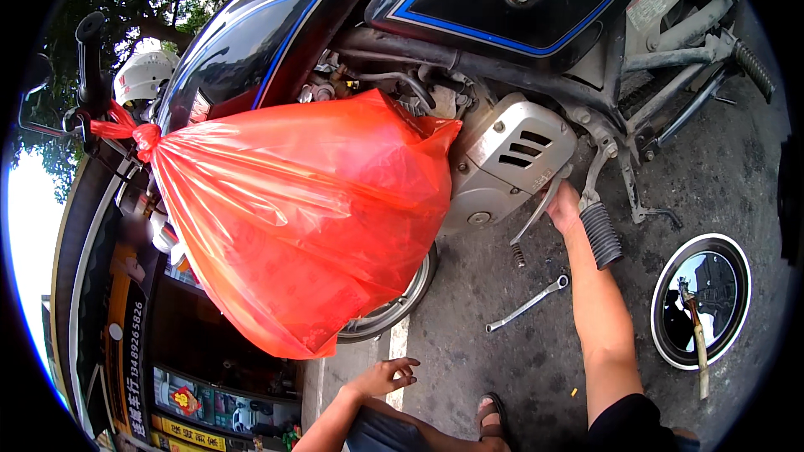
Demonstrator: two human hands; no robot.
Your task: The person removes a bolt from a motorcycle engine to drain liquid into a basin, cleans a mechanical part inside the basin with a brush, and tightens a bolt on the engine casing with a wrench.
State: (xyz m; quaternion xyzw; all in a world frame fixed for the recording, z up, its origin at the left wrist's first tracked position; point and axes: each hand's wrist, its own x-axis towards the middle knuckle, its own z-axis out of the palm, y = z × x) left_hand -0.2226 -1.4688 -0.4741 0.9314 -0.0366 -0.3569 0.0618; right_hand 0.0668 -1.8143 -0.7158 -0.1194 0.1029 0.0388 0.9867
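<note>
My right hand point(564, 206) reaches up to the underside of the silver engine cover point(511, 159) of a black motorcycle with blue stripes point(502, 0). It rests beside a thin metal lever point(540, 209) and a ribbed black footpeg point(601, 234). Its fingertips are hidden against the engine. My left hand point(385, 377) lies low over my knee with its fingers apart and nothing in it. A silver wrench point(528, 304) lies on the ground between my two arms.
A big orange-red plastic bag point(301, 218) hangs tied to the handlebar and covers the front of the engine. A round black dish with a white rim point(702, 301) holds tools at the right. My sandalled foot point(492, 418) is below. A white helmet point(142, 75) sits far left.
</note>
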